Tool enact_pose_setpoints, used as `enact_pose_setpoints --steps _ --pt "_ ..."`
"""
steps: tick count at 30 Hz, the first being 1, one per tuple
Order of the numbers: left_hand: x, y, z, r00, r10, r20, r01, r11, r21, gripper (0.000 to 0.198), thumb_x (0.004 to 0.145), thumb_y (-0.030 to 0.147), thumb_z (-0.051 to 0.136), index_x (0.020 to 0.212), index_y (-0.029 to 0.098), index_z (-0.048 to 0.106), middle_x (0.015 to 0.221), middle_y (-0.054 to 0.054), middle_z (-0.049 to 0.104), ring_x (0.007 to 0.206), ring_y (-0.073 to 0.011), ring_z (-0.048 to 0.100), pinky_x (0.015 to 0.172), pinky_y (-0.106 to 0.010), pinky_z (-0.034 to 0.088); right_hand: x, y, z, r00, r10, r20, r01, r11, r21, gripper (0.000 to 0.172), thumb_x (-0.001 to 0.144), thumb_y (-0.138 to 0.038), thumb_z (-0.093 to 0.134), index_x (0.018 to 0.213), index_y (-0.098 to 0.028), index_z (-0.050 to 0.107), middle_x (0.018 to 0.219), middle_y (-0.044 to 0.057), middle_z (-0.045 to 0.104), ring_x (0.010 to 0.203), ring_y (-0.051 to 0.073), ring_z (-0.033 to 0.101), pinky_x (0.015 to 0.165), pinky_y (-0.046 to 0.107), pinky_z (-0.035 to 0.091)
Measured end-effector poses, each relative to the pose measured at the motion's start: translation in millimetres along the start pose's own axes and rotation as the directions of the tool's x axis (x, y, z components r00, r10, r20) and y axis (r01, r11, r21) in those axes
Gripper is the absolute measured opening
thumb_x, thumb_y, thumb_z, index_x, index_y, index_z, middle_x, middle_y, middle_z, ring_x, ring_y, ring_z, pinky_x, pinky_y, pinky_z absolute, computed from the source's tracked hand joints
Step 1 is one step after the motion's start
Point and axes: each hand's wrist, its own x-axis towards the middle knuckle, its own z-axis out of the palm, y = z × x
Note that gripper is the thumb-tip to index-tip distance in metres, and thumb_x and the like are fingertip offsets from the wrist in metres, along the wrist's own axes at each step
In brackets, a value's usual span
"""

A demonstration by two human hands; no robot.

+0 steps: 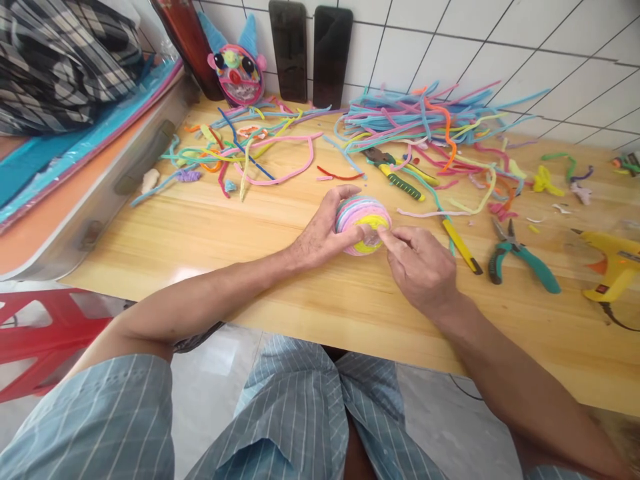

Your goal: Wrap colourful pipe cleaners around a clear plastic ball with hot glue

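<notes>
A round ball wrapped in pipe cleaners (362, 207) sits low over the front middle of the table, with blue, pink and purple rings and yellow ones around a small pale, clear-looking spot. My left hand (327, 230) is closed around its left side, the thumb lying across the yellow part. From the right, my right hand (423, 263) presses its index fingertip against the yellow rings near the thumb. The other right fingers are curled in, and anything pinched there is hidden.
Behind lie a big pile of pipe cleaners (400, 120) and loose ones (295, 180). To the right are green-handled cutters (400, 181), a yellow craft knife (461, 247), teal pliers (535, 263) and a glue gun (613, 257). A finished eared face (240, 73) and two phones (289, 50) stand at the wall.
</notes>
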Motion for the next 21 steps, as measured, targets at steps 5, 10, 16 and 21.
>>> enact_pose_setpoints --steps 5,10,16,21 --pt "5.1 4.3 -9.3 0.999 -0.021 0.038 0.019 0.998 0.055 0.065 0.092 0.056 0.075 0.143 0.021 0.056 0.147 -0.013 0.065 0.14 -0.0323 0.063 0.127 -0.049 0.051 -1.1 -2.7 -0.1 0.997 0.058 0.05 -0.06 0.997 0.054 0.036 0.108 -0.013 0.061 0.132 -0.029 0.083 0.105 0.005 0.085 0.088 0.019 0.078 0.079 0.031 0.063" --pt "5.0 -0.3 -9.2 0.999 -0.023 0.024 0.022 0.999 0.031 0.062 0.095 0.058 0.072 0.142 0.021 0.056 0.146 -0.012 0.065 0.137 -0.0309 0.064 0.125 -0.048 0.053 -1.4 -1.8 1.7 0.996 0.067 0.053 -0.072 0.993 0.095 0.043 0.106 -0.009 0.061 0.14 -0.03 0.08 0.109 0.005 0.085 0.094 0.019 0.079 0.084 0.031 0.066" --pt "5.1 -4.6 -7.6 1.0 -0.012 0.02 0.013 0.999 -0.046 0.066 0.097 0.068 0.069 0.141 0.023 0.052 0.146 -0.013 0.064 0.137 -0.0318 0.066 0.123 -0.049 0.055 -0.8 2.0 6.0 0.999 0.035 0.0 -0.034 0.991 0.127 0.053 0.104 -0.004 0.059 0.148 -0.03 0.074 0.112 0.006 0.083 0.099 0.02 0.079 0.086 0.032 0.065" --pt "4.9 -1.9 -6.8 0.999 -0.024 0.043 0.028 0.996 -0.08 0.066 0.098 0.071 0.067 0.141 0.024 0.049 0.143 -0.011 0.067 0.134 -0.03 0.068 0.121 -0.047 0.057 -0.1 1.2 4.6 0.997 0.06 0.047 -0.066 0.988 0.139 0.05 0.105 -0.012 0.064 0.15 -0.032 0.072 0.116 0.008 0.081 0.1 0.022 0.078 0.085 0.036 0.066"
